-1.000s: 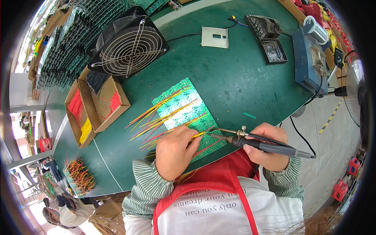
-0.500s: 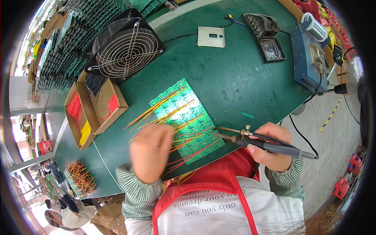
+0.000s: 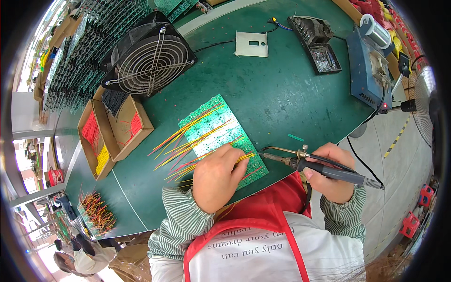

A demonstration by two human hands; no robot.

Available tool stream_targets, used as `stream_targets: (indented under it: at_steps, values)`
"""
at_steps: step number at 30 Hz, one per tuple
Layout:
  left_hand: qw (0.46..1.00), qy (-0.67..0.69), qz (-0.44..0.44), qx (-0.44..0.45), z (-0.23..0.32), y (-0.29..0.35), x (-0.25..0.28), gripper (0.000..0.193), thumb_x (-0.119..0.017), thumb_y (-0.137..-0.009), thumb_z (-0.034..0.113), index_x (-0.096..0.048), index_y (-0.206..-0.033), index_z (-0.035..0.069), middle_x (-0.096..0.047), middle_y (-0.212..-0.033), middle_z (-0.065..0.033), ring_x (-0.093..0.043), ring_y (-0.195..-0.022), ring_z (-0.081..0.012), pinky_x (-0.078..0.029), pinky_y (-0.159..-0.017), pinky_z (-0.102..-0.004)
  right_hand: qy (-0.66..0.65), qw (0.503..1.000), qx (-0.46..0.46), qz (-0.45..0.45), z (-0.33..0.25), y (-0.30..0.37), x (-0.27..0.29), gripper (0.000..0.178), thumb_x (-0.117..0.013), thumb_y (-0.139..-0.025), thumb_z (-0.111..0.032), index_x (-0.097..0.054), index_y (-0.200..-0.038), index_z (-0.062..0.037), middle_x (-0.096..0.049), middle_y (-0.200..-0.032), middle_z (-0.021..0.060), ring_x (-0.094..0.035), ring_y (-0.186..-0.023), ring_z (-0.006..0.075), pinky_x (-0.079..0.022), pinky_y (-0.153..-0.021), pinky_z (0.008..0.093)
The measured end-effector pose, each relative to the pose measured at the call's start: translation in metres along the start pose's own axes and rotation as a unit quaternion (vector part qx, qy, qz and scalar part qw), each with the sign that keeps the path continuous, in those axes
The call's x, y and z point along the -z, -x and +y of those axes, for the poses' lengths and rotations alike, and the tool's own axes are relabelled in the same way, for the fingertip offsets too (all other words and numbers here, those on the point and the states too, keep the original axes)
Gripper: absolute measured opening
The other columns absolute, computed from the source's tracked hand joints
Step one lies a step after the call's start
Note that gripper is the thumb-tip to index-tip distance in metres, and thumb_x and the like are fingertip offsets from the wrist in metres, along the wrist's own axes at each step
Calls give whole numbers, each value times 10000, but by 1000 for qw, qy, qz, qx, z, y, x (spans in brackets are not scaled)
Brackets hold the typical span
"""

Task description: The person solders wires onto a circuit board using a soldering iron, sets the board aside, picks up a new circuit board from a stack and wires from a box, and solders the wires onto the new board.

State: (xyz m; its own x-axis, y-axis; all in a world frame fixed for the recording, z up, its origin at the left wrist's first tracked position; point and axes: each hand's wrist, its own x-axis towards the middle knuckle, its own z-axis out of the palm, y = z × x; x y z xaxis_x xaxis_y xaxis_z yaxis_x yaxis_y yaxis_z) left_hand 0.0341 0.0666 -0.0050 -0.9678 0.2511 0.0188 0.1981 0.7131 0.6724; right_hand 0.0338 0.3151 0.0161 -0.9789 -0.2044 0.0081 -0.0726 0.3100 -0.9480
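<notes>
A green circuit board panel (image 3: 211, 105) lies on the green table, with rows of red and yellow wires (image 3: 195, 126) trailing off to its left. My left hand (image 3: 215, 177) is over the panel's near part, thumb and forefinger pinched on a yellow wire (image 3: 250, 155) whose end points right. Part of the panel and several wires are hidden beneath this hand. In my right hand (image 3: 334, 190), a soldering iron (image 3: 336, 174) with a thin curved metal tube along its top is held. Its tip is just right of the pinched wire, by the panel's right edge.
A black fan (image 3: 152, 63) stands at the far left, behind a cardboard box (image 3: 123, 152) of red, yellow and black wires. Wired boards (image 3: 96, 214) are at lower left. Far right are an iron stand (image 3: 324, 58) and a blue machine (image 3: 364, 70) with a solder spool (image 3: 376, 32).
My left hand has moved right across the panel and now pinches a yellow wire. The soldering iron has shifted slightly right, away from the panel. A red light now shows on the blue machine.
</notes>
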Motion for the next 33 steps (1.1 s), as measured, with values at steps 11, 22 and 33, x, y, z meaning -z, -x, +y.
stream_targets:
  at_steps: [11, 22, 33]
  values:
    - [1000, 3, -9, 8, 0, -3, -1, 90, -676, -781, 78, -628, -821, 14, -568, -726, -100, -551, -581, -239, -434, -526, -331, 3, 1000, 11, -13, 2, -3, -1, 182, -704, -671, -81, -593, -792, -3, -613, -642, 37, -572, -543, 88, -444, -511, 225]
    - [998, -38, 29, -35, -13, 20, 32, 99, -694, -768, 68, -643, -824, 5, -589, -736, -108, -551, -568, -229, -438, -517, -317, 25, 999, 31, -13, -5, 7, 8, 195, -718, -684, -94, -600, -812, -5, -621, -652, 48, -574, -536, 89, -442, -506, 221]
    - [997, 21, -31, 73, 2, 69, 39, 82, -672, -768, 46, -639, -837, 18, -597, -757, -112, -597, -670, -295, -482, -589, -367, -32, 989, 79, -124, -19, 15, -25, 173, -733, -660, -60, -601, -761, -13, -610, -615, 52, -569, -485, 136, -421, -448, 251]
